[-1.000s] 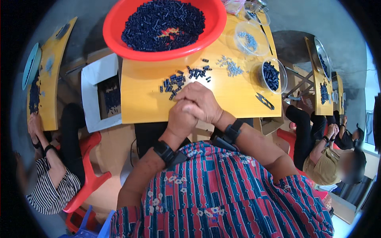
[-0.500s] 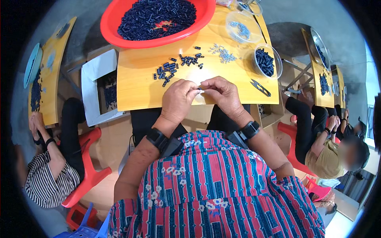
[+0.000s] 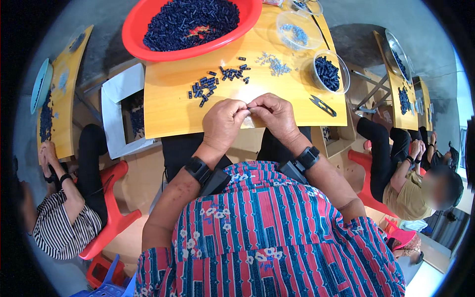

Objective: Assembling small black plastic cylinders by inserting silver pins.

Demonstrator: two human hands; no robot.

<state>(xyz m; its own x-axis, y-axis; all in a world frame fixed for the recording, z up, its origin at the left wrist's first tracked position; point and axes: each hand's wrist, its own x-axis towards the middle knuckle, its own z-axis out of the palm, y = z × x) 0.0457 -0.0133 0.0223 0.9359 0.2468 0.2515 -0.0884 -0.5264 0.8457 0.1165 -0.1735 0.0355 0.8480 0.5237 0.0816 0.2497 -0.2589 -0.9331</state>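
My left hand and my right hand meet above the table's front edge. The thumb and forefinger of each are pinched together, the fingertips touching. Between them shows a sliver of a small dark piece; the fingers hide most of it. Just beyond lies a loose group of short black cylindrical pieces. Farther back and to the right are scattered tiny transparent bits. A pair of black thread snips rests to the right of my right hand.
On the yellow table stand a large red basin of black pieces, a transparent tub of them and a shallow tub of tiny bits. An open carton sits at left. Other people work at tables on both sides.
Both hands remain pinched together at nearly the same place. The fingertips now cover more of the small piece, and the pale bit seen beside it before no longer shows.
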